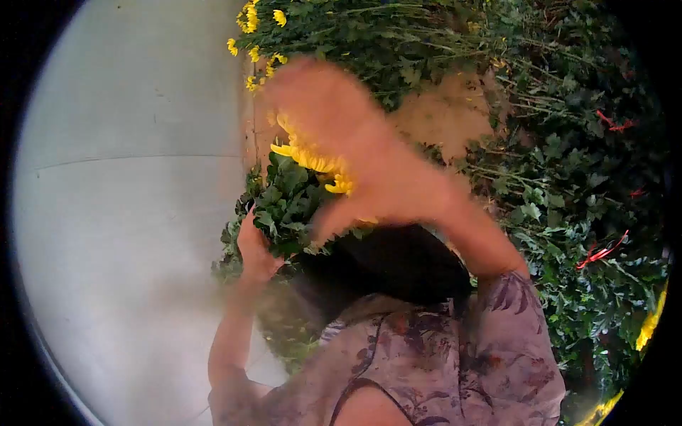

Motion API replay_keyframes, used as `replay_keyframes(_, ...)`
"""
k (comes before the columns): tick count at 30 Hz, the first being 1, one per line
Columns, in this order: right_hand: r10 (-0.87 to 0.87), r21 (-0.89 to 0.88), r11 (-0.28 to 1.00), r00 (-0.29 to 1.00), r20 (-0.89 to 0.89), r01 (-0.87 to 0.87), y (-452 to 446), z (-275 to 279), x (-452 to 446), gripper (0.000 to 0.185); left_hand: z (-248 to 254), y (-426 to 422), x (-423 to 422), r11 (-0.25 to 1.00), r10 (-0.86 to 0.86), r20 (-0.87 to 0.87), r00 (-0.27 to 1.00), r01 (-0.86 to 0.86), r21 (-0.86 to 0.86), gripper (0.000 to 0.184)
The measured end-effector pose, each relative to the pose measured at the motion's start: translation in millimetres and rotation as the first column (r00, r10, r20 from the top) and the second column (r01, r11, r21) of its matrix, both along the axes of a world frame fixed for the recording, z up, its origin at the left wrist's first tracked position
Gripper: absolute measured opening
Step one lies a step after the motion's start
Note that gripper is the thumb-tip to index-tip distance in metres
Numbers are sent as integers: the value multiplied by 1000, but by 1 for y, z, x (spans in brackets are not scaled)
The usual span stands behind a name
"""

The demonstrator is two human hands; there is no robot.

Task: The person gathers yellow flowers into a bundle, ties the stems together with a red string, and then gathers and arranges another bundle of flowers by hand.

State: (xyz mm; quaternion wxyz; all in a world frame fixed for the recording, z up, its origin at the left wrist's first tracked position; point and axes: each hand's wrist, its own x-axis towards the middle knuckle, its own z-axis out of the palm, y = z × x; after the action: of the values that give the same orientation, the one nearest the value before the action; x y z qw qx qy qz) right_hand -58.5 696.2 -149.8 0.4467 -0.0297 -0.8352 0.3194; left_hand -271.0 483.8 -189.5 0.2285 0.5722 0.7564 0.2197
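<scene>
My left hand (256,248) curls around the outer side of a bunch of yellow chrysanthemums, its fingers partly hidden by the dark green leaves (284,195). The bunch's yellow flower heads (312,160) show beneath my right hand (341,135), which is blurred and close to the camera. Its fingers lie stretched out over the blooms, with the thumb spread apart toward the leaves. Whether the right palm presses on the flowers cannot be made out.
Cut chrysanthemum stems with leaves (561,163) are heaped along the right and top, some tied with red ties (602,252). Loose yellow blooms (250,20) stick out at the upper left of the heap. A smooth grey surface (135,213) spans the left side.
</scene>
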Motion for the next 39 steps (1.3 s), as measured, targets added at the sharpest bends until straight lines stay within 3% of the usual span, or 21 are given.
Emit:
replay_keyframes(3, -95, -356, 932, 993, -69, 65, 55, -36, 24, 72, 6, 2, 8, 1000, 29, 127, 991, -28, -15, 74)
replay_keyframes(5, -63, -417, 908, 997, -36, 43, 62, -68, 11, 67, 13, 9, 16, 997, 70, 267, 961, -58, -56, 73)
replay_keyframes(7, -21, -474, 880, 1000, -12, 13, 55, -75, -3, 63, 11, 6, 10, 1000, -18, 135, 991, 20, -10, 74)
replay_keyframes(9, 224, -525, 827, 974, -20, -201, 31, -70, -9, 64, 14, 12, 16, 995, -95, 2, 995, 95, 26, 75)
replay_keyframes(11, 228, -542, 813, 973, -44, -215, 33, -75, -11, 64, 18, 21, 33, 997, -3, 423, 906, -30, 72, 66)
replay_keyframes(16, 278, -609, 755, 960, -36, -242, 30, -74, -20, 67, 16, 33, 39, 944, 306, 718, 625, -299, -142, 52)
replay_keyframes(19, 207, -784, 550, 956, -208, -289, 34, -86, -11, 68, -3, 7, 5, 928, 341, 675, 655, -351, -127, 54)
replay_keyframes(21, 34, -866, 398, 948, -316, -303, 34, -122, -10, 70, 11, 13, 12, 990, 117, 473, 873, -139, 10, 62)
replay_keyframes(23, 6, -619, 784, 996, 93, 53, 10, -179, 4, 76, 14, 11, 11, 993, 101, 432, 896, -117, 11, 71)
replay_keyframes(26, 146, -464, 878, 989, 18, -122, -37, -160, -2, 76, 1, -8, -11, 999, 41, 356, 933, -49, 13, 82)
replay_keyframes(27, 147, -208, 968, 989, 23, -139, -41, -125, -1, 70, 14, -4, -1, 999, 40, 353, 935, -47, 10, 82)
replay_keyframes(28, 244, -282, 916, 955, -169, -284, -45, -96, 1, 63, 35, 4, 19, 951, 301, 609, 734, -275, -139, 73)
replay_keyframes(30, 373, -613, 529, 809, -454, -587, -73, -128, -17, 54, 23, 10, 31, 968, 131, 661, 738, -240, 76, 62)
replay_keyframes(31, 362, -679, 490, 836, -412, -547, -79, -134, -26, 51, 17, 13, 36, 959, 39, 674, 737, -217, 182, 57)
replay_keyframes(32, 354, -741, 447, 859, -369, -502, -84, -140, -35, 48, 15, 9, 25, 926, 270, 873, 407, -360, -118, 53)
replay_keyframes(33, 348, -796, 400, 879, -326, -454, -88, -140, -42, 45, 8, 9, 21, 936, 266, 837, 478, -336, -105, 51)
replay_keyframes(34, 267, -706, 629, 943, -197, -326, -87, -141, -48, 45, 2, 8, 21, 974, 169, 651, 740, -226, 4, 49)
replay_keyframes(35, 149, -563, 809, 985, -83, -170, -86, -138, -50, 44, -5, 8, 16, 997, 28, 191, 981, -42, 70, 46)
replay_keyframes(36, 168, -723, 655, 975, -143, -219, -86, -147, -58, 44, -8, 9, 15, 994, -58, -144, 988, 71, 86, 44)
replay_keyframes(38, 131, -732, 661, 986, -105, -165, -81, -158, -66, 44, -17, 9, 24, 980, 194, 124, 973, -199, 24, 55)
replay_keyframes(39, 124, -719, 678, 988, -94, -153, -78, -158, -62, 45, 4, 27, 50, 955, 280, 399, 873, -294, -26, 63)
